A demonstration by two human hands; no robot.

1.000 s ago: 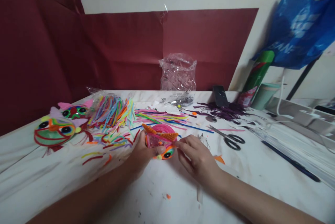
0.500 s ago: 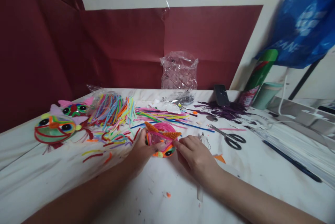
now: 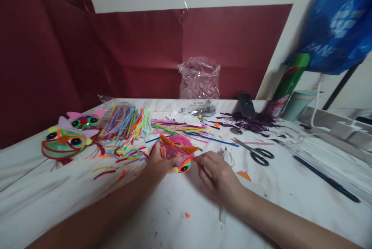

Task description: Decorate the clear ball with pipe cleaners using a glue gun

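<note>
My left hand [image 3: 159,160] is closed round the left side of a pink and orange pipe-cleaner craft face [image 3: 184,159], its thumb lying across the lower part. The face has orange striped ears, a small yellow ball and a black-and-green eye; its other eye is hidden behind my hand. At the face's right edge is my right hand [image 3: 216,171], thumb and forefinger pinched together. Whatever lies between those fingertips is too small to make out.
Two finished-looking craft faces [image 3: 65,143] lie at the left. Beyond my hands are loose pipe cleaners [image 3: 180,128] and a bagged bundle [image 3: 124,123]. On the right are scissors [image 3: 255,153], purple strips [image 3: 252,123], a phone [image 3: 246,105] and a dark pen [image 3: 325,178].
My right fingertips have drawn slightly away from the craft face's front. The face has tilted a little in my left hand, and the view has shifted slightly.
</note>
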